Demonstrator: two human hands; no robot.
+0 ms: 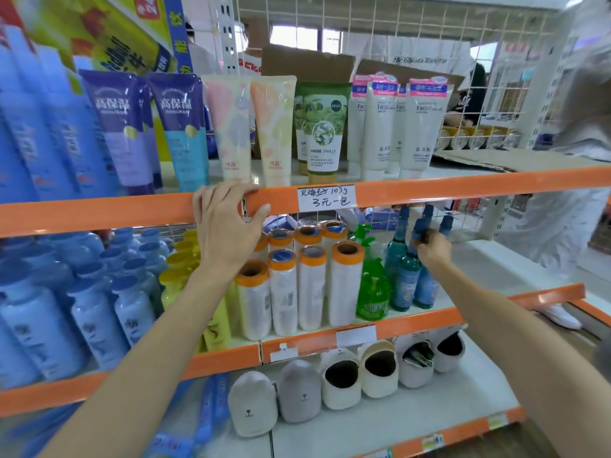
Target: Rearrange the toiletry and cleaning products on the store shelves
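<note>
A person stands close to a store rack, the left hand (228,223) clasping the orange edge of the upper shelf (429,186), fingers hooked over the top and thumb pressed against its front. The right hand (431,247) reaches onto the middle shelf (413,320) and grips the dark blue cap of a tall blue bottle (408,276), fingers curled tight around the neck. That bottle stands upright at the shelf's right end among several like it, just beside a green spray bottle (372,289). To the left stand white rolls with orange ends (312,285), then yellow bottles (177,269) and pale blue bottles (99,309). Above, tubes of face wash (418,127) stand on their caps in a row behind a handwritten price label (325,196). On the bottom shelf, grey and white slippers (340,381) sit in a line.
</note>
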